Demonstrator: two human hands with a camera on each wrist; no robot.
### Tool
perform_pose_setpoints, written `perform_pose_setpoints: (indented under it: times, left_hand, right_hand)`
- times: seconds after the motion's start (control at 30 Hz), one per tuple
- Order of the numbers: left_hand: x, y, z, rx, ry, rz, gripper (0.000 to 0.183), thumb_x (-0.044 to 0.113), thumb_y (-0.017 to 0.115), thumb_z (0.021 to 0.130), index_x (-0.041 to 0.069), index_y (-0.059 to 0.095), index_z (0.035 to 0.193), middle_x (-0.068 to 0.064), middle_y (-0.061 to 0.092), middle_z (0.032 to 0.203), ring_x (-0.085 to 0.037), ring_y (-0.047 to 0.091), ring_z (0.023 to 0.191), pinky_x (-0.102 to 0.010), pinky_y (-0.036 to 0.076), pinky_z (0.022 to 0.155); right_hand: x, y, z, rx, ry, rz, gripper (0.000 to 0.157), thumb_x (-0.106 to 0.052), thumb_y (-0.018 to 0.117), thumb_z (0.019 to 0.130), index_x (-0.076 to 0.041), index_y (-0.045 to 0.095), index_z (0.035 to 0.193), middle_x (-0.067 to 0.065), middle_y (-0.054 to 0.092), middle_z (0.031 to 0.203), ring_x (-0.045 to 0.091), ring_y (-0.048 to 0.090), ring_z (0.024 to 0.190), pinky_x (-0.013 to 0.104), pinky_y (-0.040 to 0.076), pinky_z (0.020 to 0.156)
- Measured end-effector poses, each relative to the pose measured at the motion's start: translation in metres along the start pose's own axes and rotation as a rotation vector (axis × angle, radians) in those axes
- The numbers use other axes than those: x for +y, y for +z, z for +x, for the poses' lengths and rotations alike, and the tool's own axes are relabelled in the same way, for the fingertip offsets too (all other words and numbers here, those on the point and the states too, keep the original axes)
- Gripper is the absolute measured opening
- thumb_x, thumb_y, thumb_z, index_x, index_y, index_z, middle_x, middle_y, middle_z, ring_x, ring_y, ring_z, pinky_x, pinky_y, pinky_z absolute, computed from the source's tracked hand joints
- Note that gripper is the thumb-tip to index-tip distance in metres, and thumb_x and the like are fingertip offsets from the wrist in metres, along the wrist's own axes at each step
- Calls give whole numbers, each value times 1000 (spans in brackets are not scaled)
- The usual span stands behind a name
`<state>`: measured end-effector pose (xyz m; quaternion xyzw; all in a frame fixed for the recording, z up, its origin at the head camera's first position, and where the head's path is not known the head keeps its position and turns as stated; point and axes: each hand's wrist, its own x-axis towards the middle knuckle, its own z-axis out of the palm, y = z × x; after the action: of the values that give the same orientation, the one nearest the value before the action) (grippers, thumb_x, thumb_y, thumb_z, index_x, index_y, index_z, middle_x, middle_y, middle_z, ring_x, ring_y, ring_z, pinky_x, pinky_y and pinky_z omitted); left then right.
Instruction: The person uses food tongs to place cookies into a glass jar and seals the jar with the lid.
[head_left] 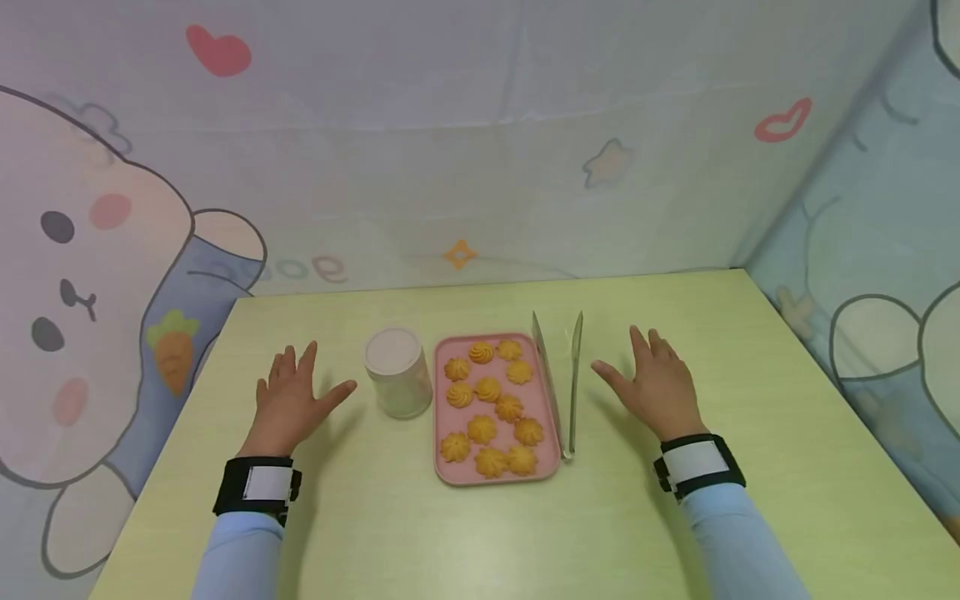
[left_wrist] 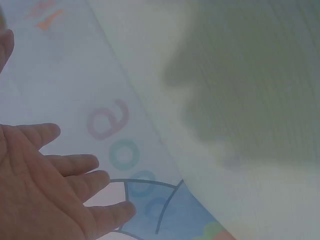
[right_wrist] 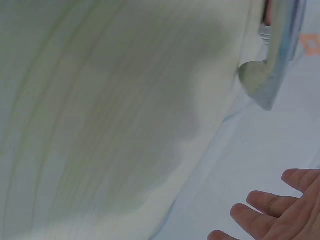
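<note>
My left hand (head_left: 288, 402) hovers over the table's left side, fingers spread and holding nothing. A lidded clear jar (head_left: 399, 373) stands upright just to its right. Beside the jar lies a pink tray (head_left: 442, 477) bearing several golden swirled cookies (head_left: 482, 429). Metal tongs (head_left: 573, 383) lie along the tray's right edge, one arm overlapping that edge, their two arms apart. To the right of the tongs is my right hand (head_left: 656, 387), also spread and holding nothing. The left wrist view shows the left palm (left_wrist: 40, 195); in the right wrist view a tong tip (right_wrist: 260, 82) appears above the right fingers (right_wrist: 280, 205).
The pale yellow-green table (head_left: 375, 533) reaches back to a printed cloth wall (head_left: 480, 183) with cartoon figures. Another cloth side (head_left: 885, 233) stands along the right. Each wrist wears a black strap (head_left: 258, 483).
</note>
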<state>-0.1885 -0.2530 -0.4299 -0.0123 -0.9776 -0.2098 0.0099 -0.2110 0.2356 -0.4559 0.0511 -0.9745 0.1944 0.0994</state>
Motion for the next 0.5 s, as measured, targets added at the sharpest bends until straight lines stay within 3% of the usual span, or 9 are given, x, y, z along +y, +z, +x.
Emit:
perform_pose_setpoints:
  times: [0.2,0.5]
  left_hand:
    - [5,-4,-8,-5,2,-115,100,65,51,86,-1,14,151,-37,11,152,-50,7,137,-72,12,105]
    - [16,3,-18,-55,-24,-304,102,66,52,84,4,10,153,-30,10,155,-43,8,140,-65,17,109]
  right_hand:
    - [-16,-9,-3,-16,10,154,89,-60,47,91,5,24,148,39,27,146,53,27,129,71,30,98]
    - [-38,-14,-14,-13,16,250,89,-59,49,90,1,22,150,35,27,148,51,27,130,71,29,98]
